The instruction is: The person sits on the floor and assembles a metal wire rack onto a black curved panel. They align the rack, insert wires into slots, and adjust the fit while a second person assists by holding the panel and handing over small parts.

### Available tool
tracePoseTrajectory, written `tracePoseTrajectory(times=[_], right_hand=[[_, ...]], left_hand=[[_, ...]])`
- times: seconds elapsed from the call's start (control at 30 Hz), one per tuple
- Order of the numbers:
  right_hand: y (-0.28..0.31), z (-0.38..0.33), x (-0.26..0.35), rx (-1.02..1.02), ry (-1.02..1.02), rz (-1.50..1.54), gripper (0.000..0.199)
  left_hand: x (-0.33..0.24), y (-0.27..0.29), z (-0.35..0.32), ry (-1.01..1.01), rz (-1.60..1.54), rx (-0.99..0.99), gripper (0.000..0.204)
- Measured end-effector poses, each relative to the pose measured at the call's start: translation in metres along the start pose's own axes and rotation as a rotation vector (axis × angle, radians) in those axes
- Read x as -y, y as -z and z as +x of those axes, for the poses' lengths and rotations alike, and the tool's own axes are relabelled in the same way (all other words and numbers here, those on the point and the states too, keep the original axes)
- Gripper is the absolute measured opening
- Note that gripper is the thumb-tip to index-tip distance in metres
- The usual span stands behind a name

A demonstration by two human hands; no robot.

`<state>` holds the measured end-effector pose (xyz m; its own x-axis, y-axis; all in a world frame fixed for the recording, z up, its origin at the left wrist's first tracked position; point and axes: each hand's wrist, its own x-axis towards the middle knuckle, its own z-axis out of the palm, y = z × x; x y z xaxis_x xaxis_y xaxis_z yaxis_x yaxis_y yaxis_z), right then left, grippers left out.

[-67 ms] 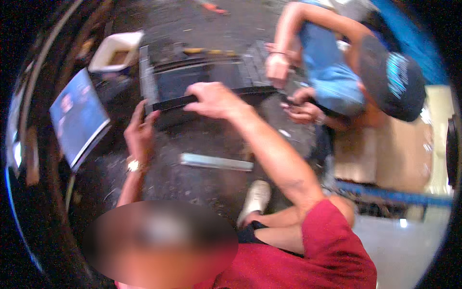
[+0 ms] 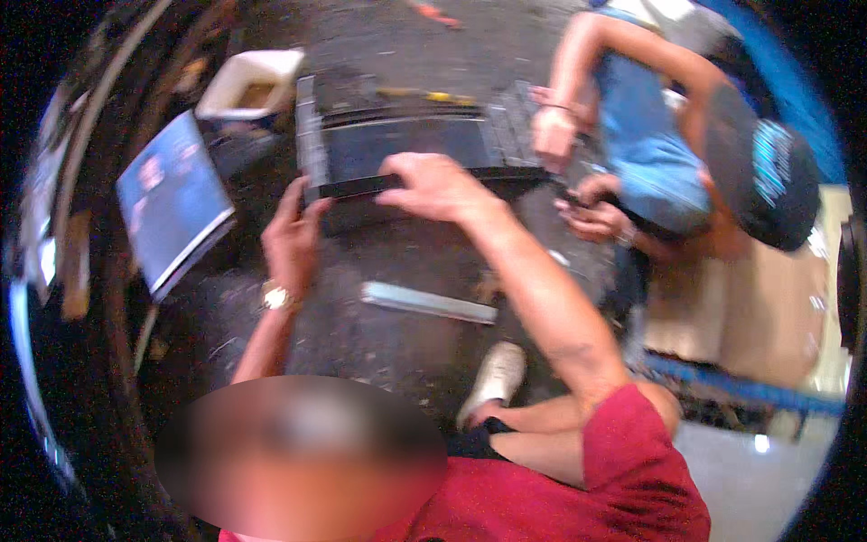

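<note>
A black rectangular metal frame (image 2: 348,187) with a dark flat panel (image 2: 397,149) inside lies on the dark floor before me. My left hand (image 2: 291,242) grips its near left corner, fingers and thumb round the end of the grey side rail (image 2: 308,126). Over the near bar, my right hand (image 2: 435,188) has its fingers on top and thumb on the near side, pinching the bar. At the right end, a co-worker's near hand (image 2: 591,217) holds a small dark tool, kind unclear. The co-worker's other hand (image 2: 553,140) is by the frame's right side.
A pale flat strip (image 2: 429,303) lies on the floor nearer me. To the left are a blue-covered booklet (image 2: 172,208) and a white open container (image 2: 230,83). A yellow-handled tool (image 2: 438,96) lies beyond the frame; brown cardboard (image 2: 731,312) is at the right.
The whole picture has shifted slightly to the right. Both my hands keep their places on the frame, and the co-worker's hands stay by its right end.
</note>
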<state>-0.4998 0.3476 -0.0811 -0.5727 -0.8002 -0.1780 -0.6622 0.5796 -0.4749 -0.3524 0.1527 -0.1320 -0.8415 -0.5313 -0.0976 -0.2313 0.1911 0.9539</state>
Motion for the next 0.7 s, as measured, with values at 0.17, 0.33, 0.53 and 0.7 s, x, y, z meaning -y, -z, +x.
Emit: tracePoseTrajectory(times=[0.17,0.33,0.53,0.7], right_hand=[[-0.018,0.011,0.011,-0.082,0.109,0.026,0.042],[-0.025,0.014,0.012,-0.124,0.105,0.047,0.041],[-0.029,0.013,0.011,-0.159,0.088,0.049,0.039],[-0.037,0.019,0.004,-0.241,0.161,0.038,0.038]], left_hand=[[0.028,-0.014,0.011,-0.209,-0.01,0.027,0.042],[0.035,-0.014,0.011,-0.227,-0.056,0.035,0.038],[0.028,-0.004,0.015,-0.074,-0.103,0.139,0.039],[0.026,-0.003,0.019,-0.186,-0.06,0.148,0.032]])
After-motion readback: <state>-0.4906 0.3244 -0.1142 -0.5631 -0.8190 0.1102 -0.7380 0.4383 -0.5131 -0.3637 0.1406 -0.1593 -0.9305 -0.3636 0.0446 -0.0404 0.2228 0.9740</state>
